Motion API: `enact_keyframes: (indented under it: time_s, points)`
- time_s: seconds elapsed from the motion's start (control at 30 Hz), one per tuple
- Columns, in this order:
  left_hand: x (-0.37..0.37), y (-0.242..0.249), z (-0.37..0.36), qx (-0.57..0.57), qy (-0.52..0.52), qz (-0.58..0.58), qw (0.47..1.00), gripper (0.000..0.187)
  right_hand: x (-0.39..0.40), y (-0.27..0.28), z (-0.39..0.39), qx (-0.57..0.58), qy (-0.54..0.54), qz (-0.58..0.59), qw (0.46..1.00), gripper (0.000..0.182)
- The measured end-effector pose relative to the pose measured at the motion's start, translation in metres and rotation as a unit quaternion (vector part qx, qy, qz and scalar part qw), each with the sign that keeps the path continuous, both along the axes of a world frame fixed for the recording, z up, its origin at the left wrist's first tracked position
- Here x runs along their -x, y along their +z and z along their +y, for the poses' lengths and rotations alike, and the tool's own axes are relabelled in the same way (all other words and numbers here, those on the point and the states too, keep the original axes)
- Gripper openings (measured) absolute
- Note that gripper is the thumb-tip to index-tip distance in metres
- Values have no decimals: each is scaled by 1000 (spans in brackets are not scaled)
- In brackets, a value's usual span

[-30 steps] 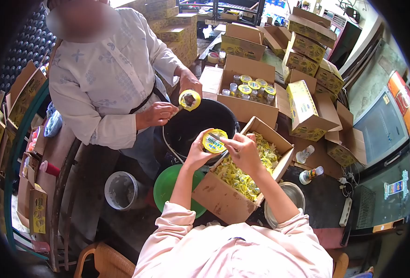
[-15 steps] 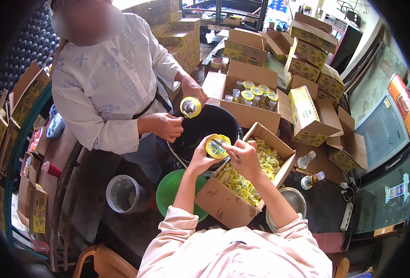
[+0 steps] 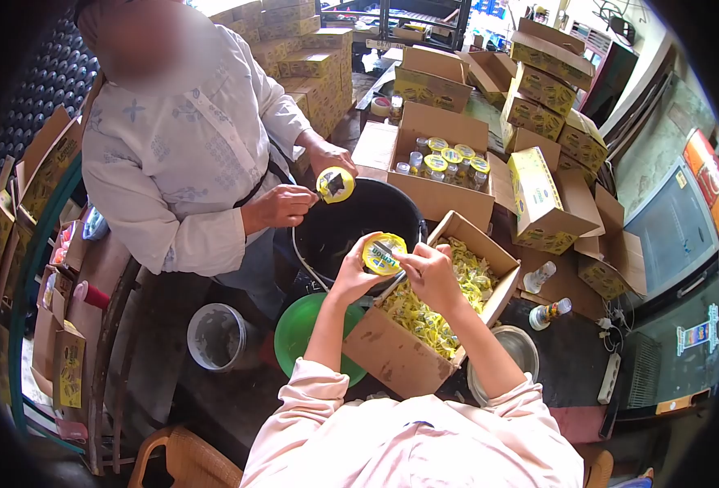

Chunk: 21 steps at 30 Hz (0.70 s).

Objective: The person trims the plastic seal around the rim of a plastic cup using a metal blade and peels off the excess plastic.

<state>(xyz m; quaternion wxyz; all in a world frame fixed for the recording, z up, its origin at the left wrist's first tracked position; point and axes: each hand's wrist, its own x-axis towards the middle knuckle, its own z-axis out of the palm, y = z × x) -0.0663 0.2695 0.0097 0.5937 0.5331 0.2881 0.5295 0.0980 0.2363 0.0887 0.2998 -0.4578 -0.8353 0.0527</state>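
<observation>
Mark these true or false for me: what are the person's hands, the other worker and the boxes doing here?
1. The left hand holds a yellow lid. True.
2. The right hand rests on the green basin. False: it is at the lid.
3. The open box beside the hands holds yellow packets. True.
4. The co-worker has nothing in hand. False: they too hold a yellow lid.
5. The black bucket sits between both people. True.

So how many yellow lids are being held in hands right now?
2. One yellow lid sits in the left hand, with the right hand working at it. The second lid is held by the co-worker's hand above the black bucket.
</observation>
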Motion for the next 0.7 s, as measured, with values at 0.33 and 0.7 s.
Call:
enact_keyframes:
  time_s: [0.33, 0.7]
  points:
    - [-1, -3, 1, -2, 9, 20, 1000, 75, 0, 0, 3, 9, 7, -1, 1000, 22]
    - [1, 0, -1, -12, 16, 48, 999, 74, -1, 12, 2, 44, 9, -73, 996, 24]
